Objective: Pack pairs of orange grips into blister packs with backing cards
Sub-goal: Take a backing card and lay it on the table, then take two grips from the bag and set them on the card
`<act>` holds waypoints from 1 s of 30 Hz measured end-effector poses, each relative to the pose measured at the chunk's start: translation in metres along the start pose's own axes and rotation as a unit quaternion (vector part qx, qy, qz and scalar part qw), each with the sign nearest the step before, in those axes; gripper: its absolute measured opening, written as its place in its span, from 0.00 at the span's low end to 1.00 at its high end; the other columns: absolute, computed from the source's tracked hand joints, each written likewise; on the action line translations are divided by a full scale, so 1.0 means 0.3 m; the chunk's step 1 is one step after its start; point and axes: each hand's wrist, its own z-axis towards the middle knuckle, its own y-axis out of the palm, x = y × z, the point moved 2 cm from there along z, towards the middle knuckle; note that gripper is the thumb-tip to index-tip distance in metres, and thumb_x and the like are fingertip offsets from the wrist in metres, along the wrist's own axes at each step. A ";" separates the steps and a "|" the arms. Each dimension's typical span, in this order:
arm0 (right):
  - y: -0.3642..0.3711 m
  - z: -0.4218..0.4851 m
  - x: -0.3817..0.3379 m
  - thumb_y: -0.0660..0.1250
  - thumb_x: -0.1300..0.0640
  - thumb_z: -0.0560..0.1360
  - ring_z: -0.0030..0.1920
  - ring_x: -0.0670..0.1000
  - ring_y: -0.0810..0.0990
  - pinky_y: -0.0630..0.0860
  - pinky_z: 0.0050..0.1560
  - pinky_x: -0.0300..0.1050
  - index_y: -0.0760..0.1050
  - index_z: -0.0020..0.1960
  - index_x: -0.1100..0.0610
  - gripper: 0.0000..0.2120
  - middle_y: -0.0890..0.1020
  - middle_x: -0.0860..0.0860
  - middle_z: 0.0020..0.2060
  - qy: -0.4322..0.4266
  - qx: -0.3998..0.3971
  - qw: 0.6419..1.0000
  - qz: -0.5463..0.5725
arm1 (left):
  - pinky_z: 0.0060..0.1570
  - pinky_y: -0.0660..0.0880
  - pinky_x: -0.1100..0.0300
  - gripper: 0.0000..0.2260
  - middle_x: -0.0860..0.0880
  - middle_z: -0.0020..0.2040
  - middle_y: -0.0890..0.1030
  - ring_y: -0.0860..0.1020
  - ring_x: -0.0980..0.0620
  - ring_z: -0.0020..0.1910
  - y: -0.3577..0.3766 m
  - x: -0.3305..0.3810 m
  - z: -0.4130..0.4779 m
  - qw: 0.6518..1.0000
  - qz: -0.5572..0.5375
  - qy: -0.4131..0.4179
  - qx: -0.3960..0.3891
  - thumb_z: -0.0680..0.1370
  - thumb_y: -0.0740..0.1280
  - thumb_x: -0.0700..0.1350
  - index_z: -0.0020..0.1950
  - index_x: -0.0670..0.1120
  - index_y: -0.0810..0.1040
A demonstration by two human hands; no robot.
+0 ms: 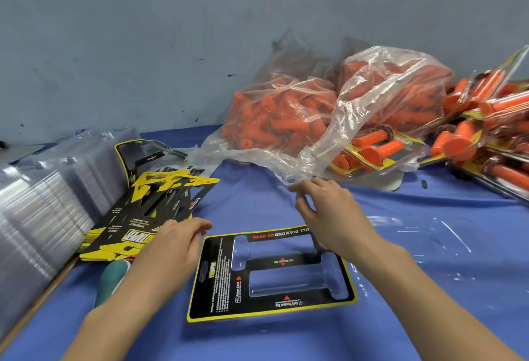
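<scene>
Nearest, a black-and-yellow backing card (217, 274) with two grip-shaped windows lies flat on the blue worktop (286, 340). It appears to be seated on a clear blister shell, and both pockets are empty. The left hand (177, 243) hovers at the card's far left corner, fingers loose and apart, holding nothing.

Beyond the card, the right hand (323, 206) reaches the lip of a crumpled clear plastic bag (323, 143). Its fingers curl against the film, but I cannot tell whether they actually pinch it. Loose orange rubber grips (274, 123) fill that bag and its neighbour (finished packs (469, 137) are heaped far right).

The step in hand looks like fetching a pair. Next, the bag mouth needs opening, then two grips must be drawn out and pressed into the pockets.
</scene>
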 end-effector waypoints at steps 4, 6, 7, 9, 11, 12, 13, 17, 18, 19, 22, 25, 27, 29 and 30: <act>-0.006 0.032 -0.008 0.55 0.51 0.82 0.63 0.52 0.72 0.67 0.63 0.52 0.73 0.66 0.46 0.16 0.78 0.44 0.62 0.009 -0.005 1.000 0.019 | 0.58 0.70 0.58 0.12 0.56 0.58 0.80 0.72 0.54 0.57 -0.019 0.012 0.013 0.999 -0.013 0.024 0.042 0.82 0.60 0.41 0.63 0.50 0.78; -0.023 0.057 0.003 0.55 0.52 0.82 0.62 0.54 0.73 0.68 0.63 0.53 0.74 0.66 0.47 0.15 0.79 0.46 0.60 0.021 0.002 0.999 0.035 | 0.56 0.70 0.59 0.12 0.57 0.56 0.79 0.73 0.56 0.56 -0.029 0.043 0.031 0.996 -0.043 0.036 0.063 0.82 0.61 0.42 0.62 0.51 0.78; -0.034 0.071 0.012 0.56 0.52 0.82 0.61 0.54 0.73 0.69 0.62 0.53 0.74 0.66 0.48 0.15 0.80 0.47 0.59 0.029 0.008 0.998 0.049 | 0.54 0.69 0.60 0.11 0.59 0.55 0.79 0.73 0.58 0.55 -0.031 0.068 0.047 0.994 -0.060 0.046 0.074 0.82 0.61 0.43 0.62 0.52 0.78; -0.056 0.095 0.037 0.57 0.53 0.82 0.60 0.56 0.75 0.71 0.60 0.54 0.75 0.65 0.50 0.15 0.81 0.50 0.57 0.048 0.020 0.995 0.081 | 0.51 0.68 0.66 0.10 0.62 0.52 0.78 0.73 0.63 0.53 -0.024 0.136 0.098 0.990 -0.091 0.073 0.081 0.82 0.61 0.44 0.60 0.54 0.77; -0.073 0.114 0.072 0.57 0.54 0.81 0.58 0.55 0.76 0.72 0.58 0.53 0.75 0.66 0.51 0.15 0.81 0.50 0.57 0.072 0.026 0.991 0.106 | 0.46 0.67 0.75 0.08 0.65 0.50 0.78 0.74 0.69 0.49 0.004 0.216 0.177 0.988 -0.114 0.095 0.051 0.82 0.61 0.45 0.57 0.56 0.77; -0.078 0.119 0.095 0.57 0.54 0.81 0.58 0.55 0.76 0.73 0.57 0.52 0.75 0.66 0.51 0.15 0.81 0.50 0.56 0.085 0.026 0.989 0.114 | 0.44 0.68 0.76 0.08 0.64 0.49 0.78 0.74 0.70 0.48 0.029 0.257 0.224 0.989 -0.109 0.102 0.019 0.82 0.61 0.46 0.56 0.56 0.77; -0.082 0.124 0.120 0.57 0.53 0.81 0.57 0.54 0.77 0.73 0.56 0.51 0.74 0.66 0.51 0.16 0.81 0.51 0.56 0.096 0.024 0.988 0.119 | 0.43 0.70 0.74 0.08 0.61 0.49 0.79 0.76 0.68 0.47 0.058 0.294 0.274 0.990 -0.090 0.107 -0.015 0.82 0.60 0.47 0.56 0.55 0.78; -0.081 0.135 0.202 0.57 0.53 0.81 0.56 0.54 0.77 0.74 0.56 0.50 0.74 0.65 0.50 0.15 0.81 0.50 0.57 0.132 0.010 0.983 0.128 | 0.44 0.73 0.49 0.12 0.44 0.45 0.81 0.78 0.43 0.46 0.176 0.374 0.440 0.990 0.035 0.090 -0.107 0.82 0.56 0.44 0.50 0.40 0.77; -0.083 0.138 0.227 0.57 0.52 0.81 0.55 0.53 0.77 0.74 0.55 0.49 0.75 0.65 0.50 0.15 0.81 0.49 0.58 0.144 0.013 0.980 0.136 | 0.42 0.71 0.50 0.11 0.43 0.43 0.80 0.77 0.42 0.44 0.211 0.391 0.478 0.989 0.027 0.091 -0.117 0.81 0.56 0.43 0.49 0.40 0.77; -0.084 0.140 0.256 0.57 0.52 0.81 0.54 0.53 0.77 0.74 0.53 0.48 0.75 0.65 0.50 0.15 0.81 0.49 0.58 0.156 0.021 0.977 0.144 | 0.40 0.69 0.52 0.10 0.45 0.41 0.78 0.75 0.43 0.41 0.247 0.413 0.514 0.988 0.014 0.099 -0.121 0.81 0.56 0.42 0.48 0.41 0.76; -0.088 0.146 0.327 0.57 0.53 0.80 0.52 0.55 0.78 0.75 0.51 0.49 0.76 0.62 0.50 0.15 0.82 0.50 0.57 0.184 0.045 0.969 0.161 | 0.38 0.65 0.56 0.10 0.48 0.35 0.72 0.67 0.47 0.36 0.332 0.486 0.589 0.976 0.027 0.121 -0.177 0.76 0.57 0.38 0.38 0.46 0.75; -0.078 0.141 0.353 0.56 0.53 0.80 0.55 0.55 0.77 0.76 0.53 0.52 0.76 0.63 0.51 0.15 0.81 0.50 0.58 0.188 0.037 0.969 0.158 | 0.35 0.65 0.58 0.12 0.48 0.34 0.73 0.68 0.47 0.34 0.366 0.459 0.636 0.945 0.191 0.043 -0.264 0.77 0.58 0.37 0.36 0.47 0.74; -0.069 0.137 0.347 0.56 0.53 0.80 0.57 0.55 0.77 0.76 0.54 0.53 0.75 0.65 0.50 0.16 0.80 0.50 0.59 0.179 0.025 0.971 0.158 | 0.30 0.66 0.60 0.10 0.46 0.37 0.73 0.69 0.48 0.32 0.356 0.386 0.663 0.943 0.196 -0.053 -0.263 0.78 0.56 0.36 0.48 0.38 0.77; -0.059 0.142 0.339 0.55 0.52 0.81 0.59 0.55 0.76 0.75 0.57 0.54 0.74 0.66 0.50 0.17 0.79 0.50 0.61 0.172 0.018 0.972 0.161 | 0.28 0.65 0.62 0.09 0.46 0.32 0.69 0.66 0.48 0.29 0.351 0.327 0.682 0.958 -0.022 -0.172 -0.230 0.78 0.56 0.38 0.42 0.39 0.74; -0.054 0.146 0.333 0.55 0.52 0.81 0.61 0.55 0.75 0.74 0.59 0.54 0.74 0.66 0.51 0.17 0.79 0.50 0.62 0.169 0.016 0.972 0.160 | 0.30 0.68 0.61 0.09 0.46 0.33 0.71 0.70 0.48 0.31 0.352 0.308 0.691 0.943 -0.154 -0.225 -0.192 0.80 0.58 0.42 0.42 0.42 0.72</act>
